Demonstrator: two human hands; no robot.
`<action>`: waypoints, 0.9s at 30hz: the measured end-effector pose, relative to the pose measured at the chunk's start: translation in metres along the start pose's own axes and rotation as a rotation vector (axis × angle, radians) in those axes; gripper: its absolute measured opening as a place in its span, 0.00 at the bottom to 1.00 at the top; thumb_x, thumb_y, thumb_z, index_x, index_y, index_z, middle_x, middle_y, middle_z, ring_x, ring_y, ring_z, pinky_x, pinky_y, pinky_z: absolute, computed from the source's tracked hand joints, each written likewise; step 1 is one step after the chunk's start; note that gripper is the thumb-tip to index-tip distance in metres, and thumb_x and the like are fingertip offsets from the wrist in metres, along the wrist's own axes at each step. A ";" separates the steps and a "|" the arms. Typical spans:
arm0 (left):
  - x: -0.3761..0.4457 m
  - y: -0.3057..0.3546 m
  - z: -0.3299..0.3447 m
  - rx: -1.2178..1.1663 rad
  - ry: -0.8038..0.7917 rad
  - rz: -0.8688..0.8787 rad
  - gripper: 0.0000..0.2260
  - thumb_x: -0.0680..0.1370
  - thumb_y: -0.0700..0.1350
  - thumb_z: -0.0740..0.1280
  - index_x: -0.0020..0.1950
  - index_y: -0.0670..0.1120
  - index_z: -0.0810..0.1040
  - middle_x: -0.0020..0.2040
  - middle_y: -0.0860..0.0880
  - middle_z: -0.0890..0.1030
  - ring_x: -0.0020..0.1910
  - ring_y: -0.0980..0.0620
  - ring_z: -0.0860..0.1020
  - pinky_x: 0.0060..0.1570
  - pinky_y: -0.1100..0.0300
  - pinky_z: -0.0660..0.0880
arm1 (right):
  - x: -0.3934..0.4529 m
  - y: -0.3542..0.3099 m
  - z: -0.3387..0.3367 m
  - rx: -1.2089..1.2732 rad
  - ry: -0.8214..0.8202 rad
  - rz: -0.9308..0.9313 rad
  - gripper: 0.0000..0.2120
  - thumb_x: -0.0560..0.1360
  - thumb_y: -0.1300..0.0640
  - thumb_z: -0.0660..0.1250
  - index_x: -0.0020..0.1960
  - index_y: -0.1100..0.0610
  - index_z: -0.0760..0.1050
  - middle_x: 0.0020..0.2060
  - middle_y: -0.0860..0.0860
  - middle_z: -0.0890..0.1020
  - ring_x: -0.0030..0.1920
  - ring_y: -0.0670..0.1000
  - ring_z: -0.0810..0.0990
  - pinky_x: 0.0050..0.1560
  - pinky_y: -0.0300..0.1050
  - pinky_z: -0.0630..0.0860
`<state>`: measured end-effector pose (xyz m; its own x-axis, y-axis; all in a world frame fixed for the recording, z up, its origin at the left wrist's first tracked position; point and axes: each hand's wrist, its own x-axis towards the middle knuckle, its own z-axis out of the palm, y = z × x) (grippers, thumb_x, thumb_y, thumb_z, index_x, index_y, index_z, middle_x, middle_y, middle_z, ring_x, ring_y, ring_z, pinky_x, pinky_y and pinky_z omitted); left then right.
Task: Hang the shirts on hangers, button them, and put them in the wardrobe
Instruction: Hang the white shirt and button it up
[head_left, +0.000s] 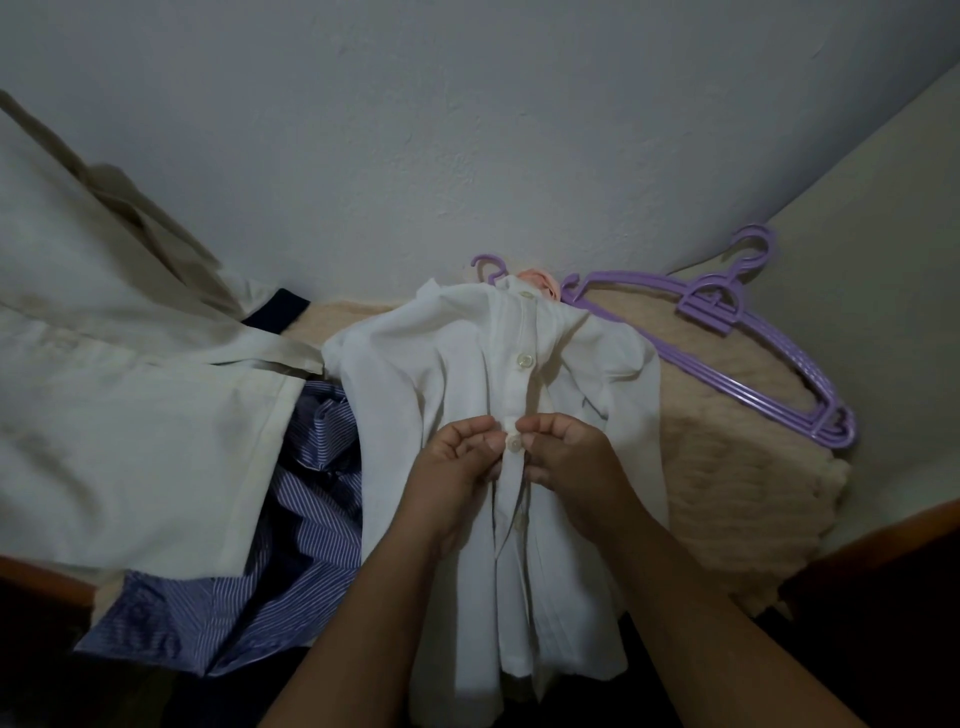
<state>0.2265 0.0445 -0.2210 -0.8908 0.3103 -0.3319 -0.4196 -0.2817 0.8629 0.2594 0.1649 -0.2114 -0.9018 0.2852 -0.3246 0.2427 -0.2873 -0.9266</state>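
Nearest us, left hand (457, 462) and right hand (563, 457) pinch the white shirt (447, 374) placket either side of the third button (514, 442), fingers curled on cloth. Shirt lies on the bed (727, 467), long axis running away from us. We judge the next button (519, 521) sits nearer us, below both hands. Spare hangers (737, 332) far right.

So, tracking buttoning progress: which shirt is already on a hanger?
The white shirt under both hands, its purple hook showing above the collar; the cream shirt and striped shirt lie loose.
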 end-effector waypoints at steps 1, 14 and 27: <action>0.001 0.000 -0.002 0.033 0.021 -0.006 0.08 0.77 0.33 0.65 0.54 0.41 0.76 0.45 0.42 0.82 0.44 0.48 0.80 0.51 0.56 0.76 | -0.001 0.001 0.001 0.015 0.003 0.001 0.06 0.76 0.68 0.62 0.45 0.60 0.76 0.39 0.59 0.83 0.39 0.56 0.83 0.46 0.50 0.81; -0.035 -0.035 -0.024 0.256 0.111 -0.128 0.16 0.72 0.33 0.72 0.59 0.39 0.77 0.46 0.36 0.83 0.39 0.47 0.83 0.36 0.59 0.79 | -0.023 0.028 -0.008 0.026 0.021 0.005 0.13 0.75 0.70 0.62 0.51 0.54 0.76 0.45 0.50 0.82 0.46 0.46 0.81 0.45 0.38 0.77; -0.074 -0.035 -0.018 -0.043 -0.023 -0.129 0.12 0.78 0.34 0.64 0.61 0.42 0.73 0.52 0.39 0.83 0.47 0.46 0.82 0.51 0.54 0.79 | -0.075 0.039 -0.008 -0.089 0.049 0.041 0.07 0.74 0.66 0.67 0.42 0.55 0.79 0.30 0.46 0.80 0.27 0.38 0.76 0.28 0.30 0.70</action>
<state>0.3038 0.0150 -0.2341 -0.8250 0.3668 -0.4299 -0.5379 -0.2763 0.7965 0.3394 0.1397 -0.2248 -0.8724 0.3197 -0.3697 0.3120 -0.2181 -0.9247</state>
